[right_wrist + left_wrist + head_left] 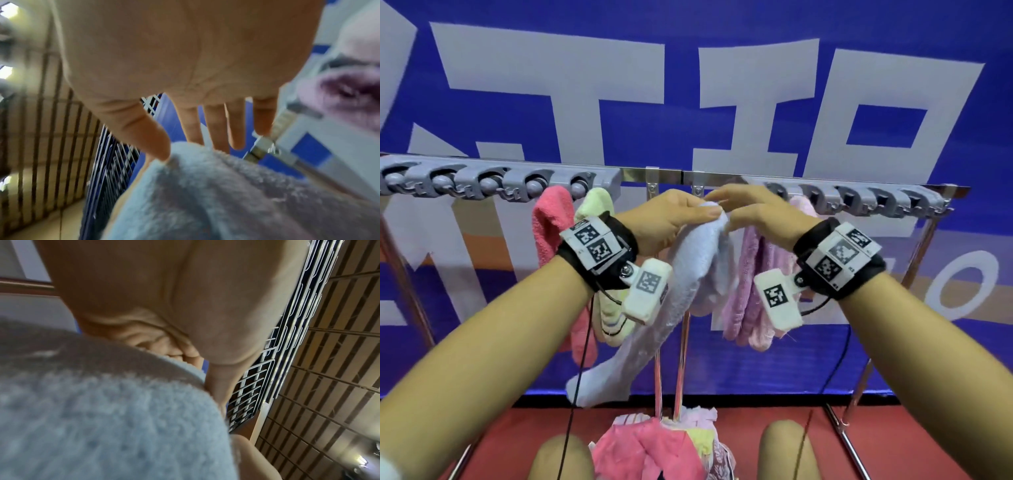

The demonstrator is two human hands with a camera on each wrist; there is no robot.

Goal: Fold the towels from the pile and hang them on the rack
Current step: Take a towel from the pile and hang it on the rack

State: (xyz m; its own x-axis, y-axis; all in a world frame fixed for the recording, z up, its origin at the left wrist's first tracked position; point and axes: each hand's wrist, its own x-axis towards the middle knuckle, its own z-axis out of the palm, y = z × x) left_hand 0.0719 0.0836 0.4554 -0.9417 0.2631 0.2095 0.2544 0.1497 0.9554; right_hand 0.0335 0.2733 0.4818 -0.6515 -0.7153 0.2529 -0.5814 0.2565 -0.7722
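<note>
A blue banner [756, 102] with large grey block characters hangs behind the work area; its lower part carries orange and white shapes. The floor [914, 442] is red. Each wrist carries a black strap [840, 263] fitted with white marker blocks [645, 291] printed with black-and-white square codes. Thin black cables [578, 377] hang from these units. Overhead, the wrist views show a slatted ceiling [329, 353] and a metal grid panel [257, 386].

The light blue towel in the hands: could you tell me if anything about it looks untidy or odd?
Yes: the light blue towel is bunched, not folded flat. The left hand grips its top, and one end trails down crookedly to the left, unlike the pink towel hanging from the rack.
</note>
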